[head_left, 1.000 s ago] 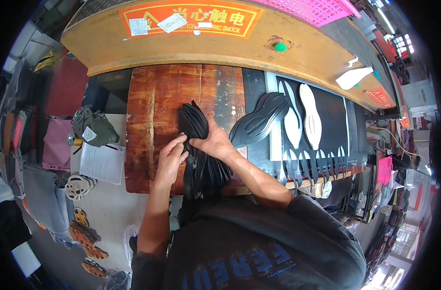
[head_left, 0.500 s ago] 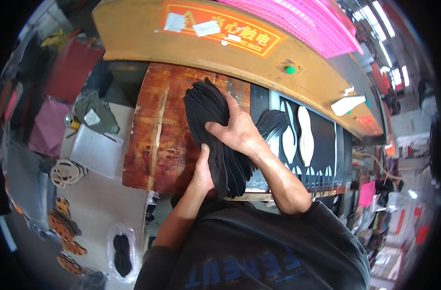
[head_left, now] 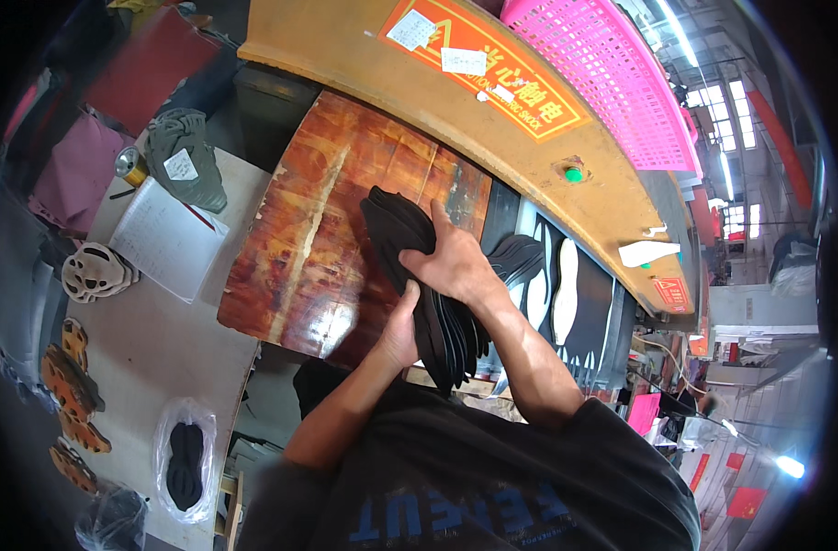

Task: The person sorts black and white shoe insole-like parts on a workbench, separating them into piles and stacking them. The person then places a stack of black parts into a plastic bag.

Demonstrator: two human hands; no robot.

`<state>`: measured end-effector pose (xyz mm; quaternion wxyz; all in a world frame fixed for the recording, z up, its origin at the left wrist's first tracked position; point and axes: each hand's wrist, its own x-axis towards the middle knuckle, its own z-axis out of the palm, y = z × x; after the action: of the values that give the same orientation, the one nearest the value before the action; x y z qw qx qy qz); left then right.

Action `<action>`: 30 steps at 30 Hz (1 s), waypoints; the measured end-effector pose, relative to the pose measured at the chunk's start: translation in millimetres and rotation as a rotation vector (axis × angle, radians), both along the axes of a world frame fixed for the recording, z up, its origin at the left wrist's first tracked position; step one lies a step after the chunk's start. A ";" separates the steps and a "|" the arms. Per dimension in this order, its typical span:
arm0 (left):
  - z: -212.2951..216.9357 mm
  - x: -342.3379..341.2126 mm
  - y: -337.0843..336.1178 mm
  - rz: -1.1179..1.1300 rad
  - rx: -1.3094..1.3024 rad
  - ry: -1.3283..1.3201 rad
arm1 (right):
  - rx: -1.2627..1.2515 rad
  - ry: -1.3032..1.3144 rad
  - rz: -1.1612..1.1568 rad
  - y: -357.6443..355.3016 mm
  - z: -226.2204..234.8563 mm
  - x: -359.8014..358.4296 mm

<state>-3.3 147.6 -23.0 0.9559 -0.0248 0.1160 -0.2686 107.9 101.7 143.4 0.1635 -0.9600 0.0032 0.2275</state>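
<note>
Soles, black and stacked, are over the near right part of the brown worktop, gripped by the fingers of the left hand on the near left side and of the right hand on the right. Further right lie a dark stack and a white sole, with a pink basket on the far side.

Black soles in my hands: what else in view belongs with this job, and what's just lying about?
Likely part of the job:
black soles, held by left hand and right hand
wooden board
black stack and white sole at right

Probably just lying about:
paper
can
green shoe upper
bagged soles
pink basket
</note>
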 end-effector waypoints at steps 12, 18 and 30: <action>48.0 23.9 76.6 -0.017 0.693 -0.208 | 1.380 0.111 -0.202 -26.7 -22.7 -3.4; 175.8 59.0 166.9 -0.074 2.339 -1.129 | 1.571 0.147 -0.152 -73.4 -10.9 -21.6; 55.3 69.0 179.4 -0.511 2.516 -1.242 | 0.547 -0.396 0.444 -58.1 -124.1 -2.8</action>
<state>65.7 327.0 32.3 0.1621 0.9672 -0.1561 -0.1176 105.0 43.5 19.3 0.3570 -0.8837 -0.2966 0.0603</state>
